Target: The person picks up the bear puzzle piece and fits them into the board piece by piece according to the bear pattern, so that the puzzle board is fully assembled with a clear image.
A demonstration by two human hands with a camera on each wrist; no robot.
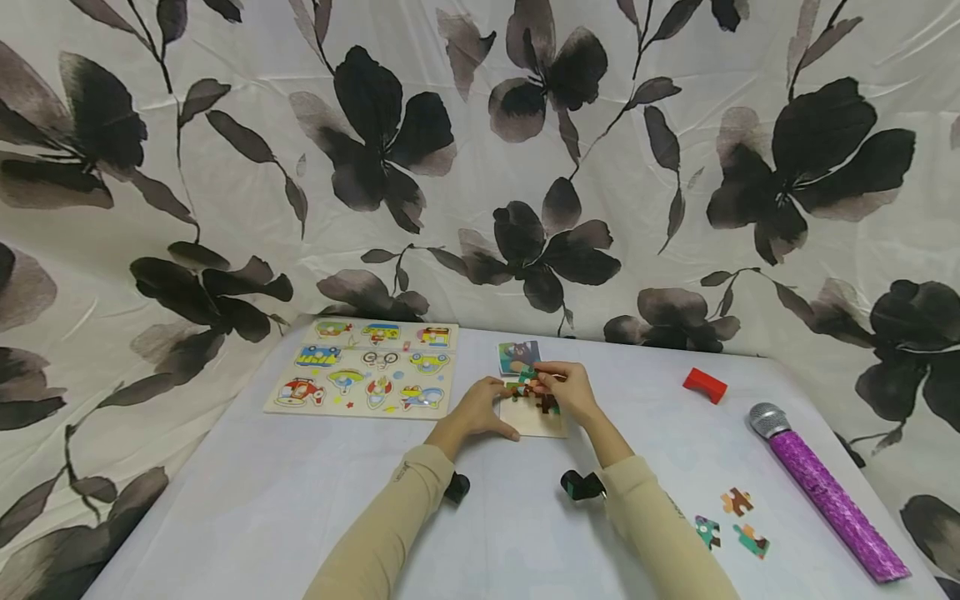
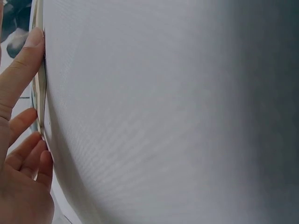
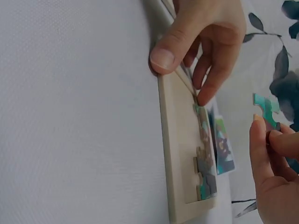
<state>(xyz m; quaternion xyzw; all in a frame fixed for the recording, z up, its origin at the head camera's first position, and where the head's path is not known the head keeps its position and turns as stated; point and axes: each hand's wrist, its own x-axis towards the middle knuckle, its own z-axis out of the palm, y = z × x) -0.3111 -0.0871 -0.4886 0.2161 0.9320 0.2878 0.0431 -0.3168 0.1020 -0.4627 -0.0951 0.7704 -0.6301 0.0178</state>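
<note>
My right hand (image 1: 572, 390) pinches a green jigsaw piece (image 3: 266, 109) between thumb and fingers, raised above a pale wooden puzzle tray (image 1: 534, 425). My left hand (image 1: 478, 410) holds the tray along its left side. In the right wrist view the left thumb (image 3: 163, 58) presses on the tray's corner and the other fingers bend over its edge. Several joined pieces (image 3: 205, 179) lie inside the tray at its far and right sides; the near part shows bare wood. The left wrist view shows mostly white cloth, with the left fingers at the tray's edge.
A small picture card (image 1: 517, 357) lies behind the tray. To the left is a vehicle puzzle board (image 1: 360, 367). At the right lie a red block (image 1: 705, 386), a purple microphone (image 1: 832, 492) and three loose pieces (image 1: 752, 541). A floral cloth (image 1: 465, 167) hangs behind.
</note>
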